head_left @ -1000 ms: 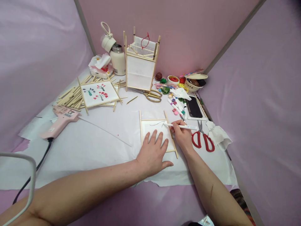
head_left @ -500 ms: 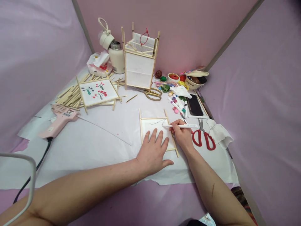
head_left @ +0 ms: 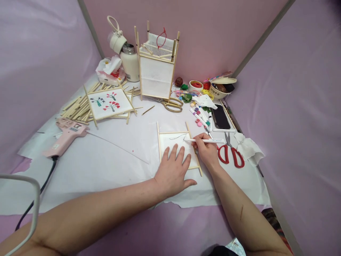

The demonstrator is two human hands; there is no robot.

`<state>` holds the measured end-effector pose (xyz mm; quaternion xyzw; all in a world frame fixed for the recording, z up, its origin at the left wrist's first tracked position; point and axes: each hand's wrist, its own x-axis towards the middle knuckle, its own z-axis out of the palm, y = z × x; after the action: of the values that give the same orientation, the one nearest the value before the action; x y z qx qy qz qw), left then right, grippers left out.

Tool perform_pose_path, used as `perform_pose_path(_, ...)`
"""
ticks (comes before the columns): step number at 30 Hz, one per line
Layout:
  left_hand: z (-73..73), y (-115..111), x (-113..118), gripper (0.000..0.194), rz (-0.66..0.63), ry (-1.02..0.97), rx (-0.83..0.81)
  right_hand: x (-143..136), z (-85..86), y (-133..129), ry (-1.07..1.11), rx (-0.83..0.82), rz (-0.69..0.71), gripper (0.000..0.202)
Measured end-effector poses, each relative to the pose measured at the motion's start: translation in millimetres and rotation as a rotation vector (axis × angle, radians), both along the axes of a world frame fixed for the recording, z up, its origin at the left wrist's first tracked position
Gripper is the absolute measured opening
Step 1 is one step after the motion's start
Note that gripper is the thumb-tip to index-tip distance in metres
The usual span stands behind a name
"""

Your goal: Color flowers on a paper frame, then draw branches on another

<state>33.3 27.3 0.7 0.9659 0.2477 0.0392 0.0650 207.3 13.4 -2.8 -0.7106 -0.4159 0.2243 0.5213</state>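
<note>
My left hand [head_left: 174,170] lies flat with fingers spread over the lower part of a white panel [head_left: 166,140] in a small wooden stick frame [head_left: 159,149]. A thin dark curved line [head_left: 177,137] runs across the panel's upper part. Pinched in my right hand [head_left: 205,151] is a white marker pen [head_left: 210,140], held almost level, its tip at the line's right end. The frame's right stick passes partly beneath my right hand. Red-handled scissors [head_left: 230,153] lie just right of that hand, blades pointing away.
A pink glue gun [head_left: 66,137] lies left, near bamboo sticks [head_left: 77,106] and a flower-painted panel [head_left: 110,103]. Behind stand a bottle [head_left: 130,65] and a stick-and-cloth lantern frame [head_left: 156,76], with gold-handled scissors [head_left: 173,105] at its foot. Markers [head_left: 198,117] and a phone [head_left: 220,116] lie right.
The view has shifted slightly. My left hand stays in place on the panel, and the marker's tip has moved only a little near the line's right end.
</note>
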Motion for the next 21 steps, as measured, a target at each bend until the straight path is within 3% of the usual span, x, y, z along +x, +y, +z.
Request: perform_pose_path(21,1.1,0.8,0.5,0.086,-0.008,0.020,-0.011,1.7,-0.4,-0.1,0.025,0.007,0.020,0.018)
